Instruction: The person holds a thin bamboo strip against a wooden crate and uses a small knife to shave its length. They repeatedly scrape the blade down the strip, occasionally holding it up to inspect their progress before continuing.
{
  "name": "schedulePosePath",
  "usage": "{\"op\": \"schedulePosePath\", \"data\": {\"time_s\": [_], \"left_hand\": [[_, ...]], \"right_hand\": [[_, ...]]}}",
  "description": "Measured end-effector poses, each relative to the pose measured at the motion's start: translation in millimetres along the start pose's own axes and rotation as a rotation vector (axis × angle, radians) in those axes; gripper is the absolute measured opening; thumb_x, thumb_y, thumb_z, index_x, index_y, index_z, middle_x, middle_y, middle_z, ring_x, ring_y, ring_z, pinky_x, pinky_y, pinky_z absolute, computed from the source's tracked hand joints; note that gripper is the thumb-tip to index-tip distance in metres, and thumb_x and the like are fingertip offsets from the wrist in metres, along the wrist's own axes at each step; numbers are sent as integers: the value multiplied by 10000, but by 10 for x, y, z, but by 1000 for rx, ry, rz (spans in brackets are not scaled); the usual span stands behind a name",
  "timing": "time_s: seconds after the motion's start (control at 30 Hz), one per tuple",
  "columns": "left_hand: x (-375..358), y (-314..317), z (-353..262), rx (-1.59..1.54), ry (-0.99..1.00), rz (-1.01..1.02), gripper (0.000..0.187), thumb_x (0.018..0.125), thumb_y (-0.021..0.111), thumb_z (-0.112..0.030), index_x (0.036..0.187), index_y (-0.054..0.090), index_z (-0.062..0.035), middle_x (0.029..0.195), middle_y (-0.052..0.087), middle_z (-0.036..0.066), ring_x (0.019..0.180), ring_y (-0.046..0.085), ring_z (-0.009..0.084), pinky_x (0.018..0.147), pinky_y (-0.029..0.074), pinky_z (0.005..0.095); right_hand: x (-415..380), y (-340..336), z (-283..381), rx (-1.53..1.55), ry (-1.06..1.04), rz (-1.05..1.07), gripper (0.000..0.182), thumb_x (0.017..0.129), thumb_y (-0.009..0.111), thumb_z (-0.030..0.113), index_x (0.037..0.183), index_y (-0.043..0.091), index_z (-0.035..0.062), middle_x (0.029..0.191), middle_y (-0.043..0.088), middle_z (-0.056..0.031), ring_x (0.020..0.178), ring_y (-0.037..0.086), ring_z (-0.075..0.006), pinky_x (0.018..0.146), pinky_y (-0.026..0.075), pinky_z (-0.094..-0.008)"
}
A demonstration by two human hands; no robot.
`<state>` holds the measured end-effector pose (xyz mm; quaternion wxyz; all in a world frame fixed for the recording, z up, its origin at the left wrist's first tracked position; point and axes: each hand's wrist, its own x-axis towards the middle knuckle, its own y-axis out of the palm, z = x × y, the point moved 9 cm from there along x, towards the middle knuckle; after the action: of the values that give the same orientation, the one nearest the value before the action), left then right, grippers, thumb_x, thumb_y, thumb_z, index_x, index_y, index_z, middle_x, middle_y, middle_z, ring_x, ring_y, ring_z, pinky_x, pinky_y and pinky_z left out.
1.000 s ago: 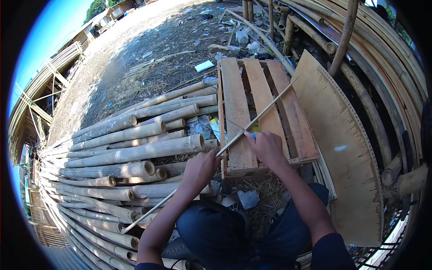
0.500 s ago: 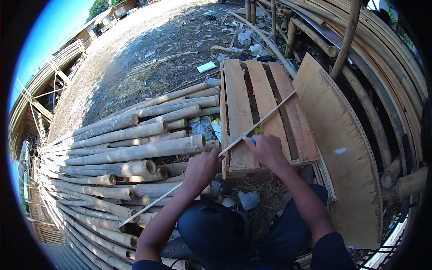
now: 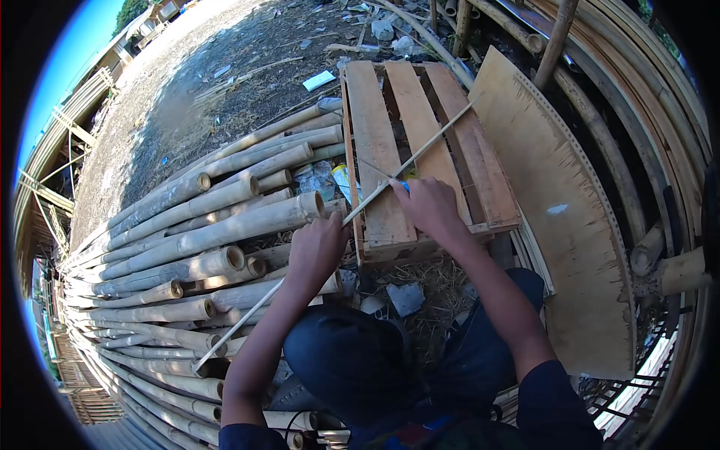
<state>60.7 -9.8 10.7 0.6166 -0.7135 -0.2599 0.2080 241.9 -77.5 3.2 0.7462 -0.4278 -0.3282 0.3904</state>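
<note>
A long, thin bamboo strip [image 3: 439,135] runs slantwise across the view, its upper end over a wooden crate [image 3: 373,142] and its lower end over the bamboo poles. My left hand [image 3: 318,244] is closed around the strip just left of the crate. Above the crate's near edge, my right hand [image 3: 431,206] is closed on a knife [image 3: 406,186]; a bit of blue handle shows at the fingers. Its thin dark blade crosses the strip and points up-left. Most of the handle is hidden in the fist.
Stacked bamboo poles [image 3: 247,217] lie to the left, cut ends towards me. A curved plywood sheet [image 3: 555,225] leans right of the crate. Behind it are more poles and an upright post [image 3: 556,45]. Litter and a white piece [image 3: 319,81] lie on the dirt ground.
The view has tilted down, so the scene sits higher. The knife blade now shows across the strip, where before only blue was visible. Both hands keep their grips.
</note>
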Motion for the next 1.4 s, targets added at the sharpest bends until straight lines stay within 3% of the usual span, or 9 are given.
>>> {"op": "schedulePosePath", "data": {"time_s": [0.23, 0.3, 0.53, 0.67, 0.73, 0.97, 1.17, 1.33, 1.4], "left_hand": [[-2, -46, -72, 87, 86, -75, 216, 947, 562, -244, 869, 551, -44, 649, 620, 151, 602, 659, 338, 525, 515, 451], [54, 65, -26, 10, 17, 7, 247, 957, 562, -283, 924, 550, -39, 689, 622, 192, 668, 642, 398, 600, 497, 511], [80, 59, -82, -67, 6, 42, 257, 955, 564, -274, 921, 556, -20, 697, 618, 231, 692, 639, 428, 621, 499, 533], [17, 61, 9, -157, 2, 42, 230, 952, 560, -246, 945, 566, -16, 691, 613, 244, 700, 629, 449, 631, 497, 542], [-18, 64, 47, -193, 13, 31, 221, 952, 558, -237, 952, 568, -16, 688, 611, 245, 702, 625, 454, 633, 496, 545], [36, 32, -41, -80, 27, 14, 227, 953, 547, -252, 910, 570, -30, 670, 619, 216, 671, 641, 419, 608, 505, 531], [57, 8, -53, -38, -31, 54, 223, 952, 554, -267, 952, 578, -45, 679, 616, 215, 689, 635, 424, 634, 497, 538], [14, 20, -58, -77, -18, 39, 229, 952, 554, -265, 957, 580, -38, 695, 623, 219, 703, 638, 425, 644, 500, 535], [4, -9, -71, -43, 16, -8, 273, 947, 547, -262, 838, 569, -12, 662, 625, 211, 642, 650, 402, 579, 516, 499]], "right_hand": [[33, 89, 145, 22, -98, -33, 553, 969, 492, 482, 692, 697, 50, 597, 629, -202, 602, 666, -368, 571, 524, -463], [75, 31, 88, -11, -92, -130, 552, 960, 508, 492, 679, 690, 52, 582, 624, -194, 583, 659, -371, 559, 519, -460], [143, 28, -19, -52, -76, -117, 543, 964, 501, 486, 706, 694, 49, 628, 640, -206, 621, 671, -372, 566, 519, -470], [297, -169, -859, -162, 225, -151, 561, 979, 456, 495, 787, 688, 22, 733, 658, -232, 721, 663, -396, 667, 502, -505], [222, -331, -932, -135, 212, -148, 562, 980, 457, 496, 787, 683, 19, 742, 659, -229, 731, 663, -393, 674, 503, -503], [-69, -145, -77, 54, -40, 198, 542, 971, 485, 506, 799, 682, 32, 668, 652, -181, 691, 674, -362, 646, 522, -473], [3, -4, 100, 28, -105, 4, 587, 992, 448, 489, 718, 693, 32, 618, 640, -199, 638, 672, -371, 605, 521, -482], [330, -159, -984, -121, 244, -187, 595, 998, 432, 481, 734, 708, 25, 654, 659, -207, 655, 675, -393, 611, 530, -477], [367, -216, -1169, -149, 272, -176, 593, 995, 436, 482, 739, 710, 23, 665, 659, -214, 665, 675, -398, 619, 531, -482]]}}
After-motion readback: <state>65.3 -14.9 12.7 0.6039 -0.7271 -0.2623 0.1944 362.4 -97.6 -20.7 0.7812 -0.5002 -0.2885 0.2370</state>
